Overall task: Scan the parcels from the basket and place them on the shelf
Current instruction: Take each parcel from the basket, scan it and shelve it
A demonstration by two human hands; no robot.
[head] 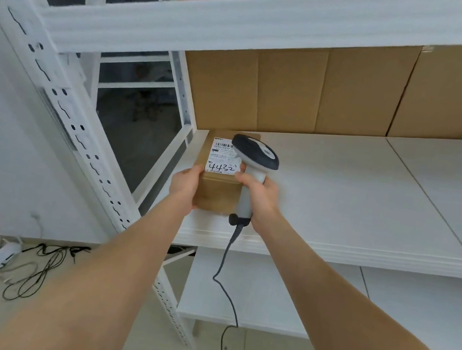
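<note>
Parcel (217, 186) at the shelf's (342, 192) left end: stiff cardboard, likely light; take its sides. Your left hand (184, 187) grips one side; your right hand (261, 196) holds the scanner (257, 156).

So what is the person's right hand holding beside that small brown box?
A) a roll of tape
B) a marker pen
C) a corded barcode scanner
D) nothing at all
C: the right hand grips the grey handle of a corded scanner, whose dark head is at the label of the parcel held by the left hand.
</note>
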